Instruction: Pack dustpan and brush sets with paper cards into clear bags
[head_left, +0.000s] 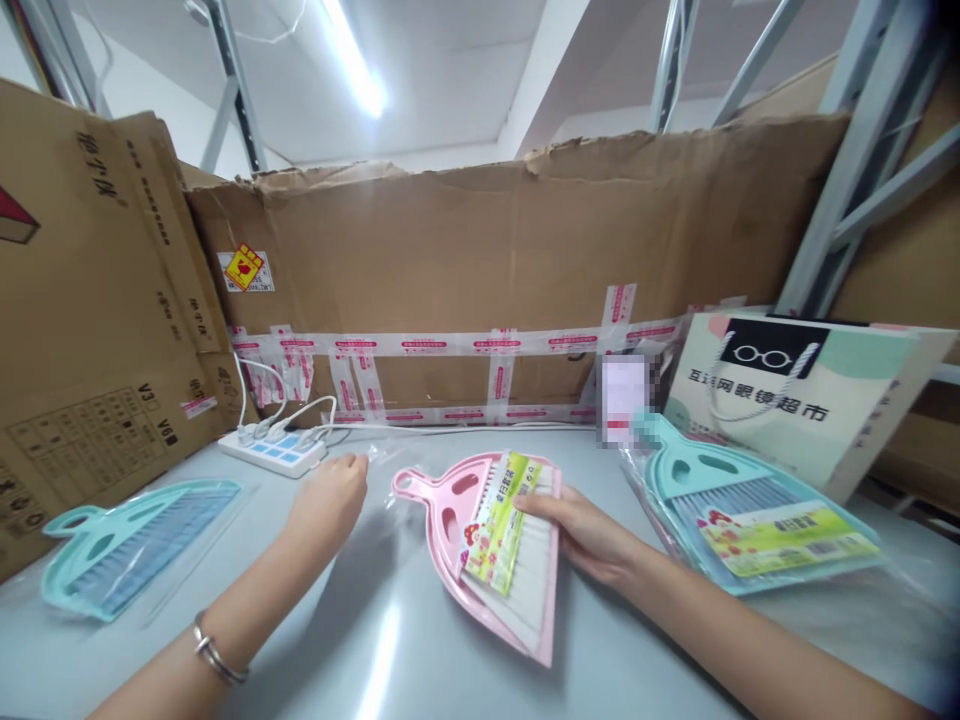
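A pink dustpan (448,492) with a white-bristled brush (525,610) nested in it is tilted up over the middle of the table. My right hand (592,530) grips its right edge, with the thumb across a green-yellow label card (499,540). Left of the dustpan handle, my left hand (341,500) is closed in a pinch at one end of a clear plastic bag (386,455). The film stretches from those fingertips toward the handle. How far the bag covers the dustpan is hard to make out.
A turquoise dustpan set (97,560) lies at the left; bagged, labelled sets (750,500) lie at the right. Behind are a power strip (274,450) with cables, a paper bag (795,400) and a large taped carton (465,260). Another carton (97,330) borders the left.
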